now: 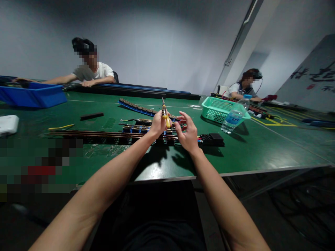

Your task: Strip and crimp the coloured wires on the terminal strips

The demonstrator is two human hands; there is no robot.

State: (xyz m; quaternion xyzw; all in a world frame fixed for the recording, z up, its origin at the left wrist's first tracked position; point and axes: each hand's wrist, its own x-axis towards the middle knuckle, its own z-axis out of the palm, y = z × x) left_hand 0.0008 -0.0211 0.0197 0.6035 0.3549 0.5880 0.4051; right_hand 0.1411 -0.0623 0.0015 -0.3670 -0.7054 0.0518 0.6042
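My left hand (157,124) is closed round a small screwdriver (164,112) with a yellow and black handle, held upright above the green table (110,122). My right hand (187,134) hovers just right of it with fingers curled, thumb and fingertips close together near the tool; whether it pinches anything I cannot make out. Below both hands lie long dark rail strips (104,135) with coloured wires and a black connector block (213,139).
A clear water bottle (234,115) and a teal basket (218,108) stand at the right. A blue bin (31,94) and a white box (8,124) sit at the left. Two other people sit at the far side. The table edge runs close in front of me.
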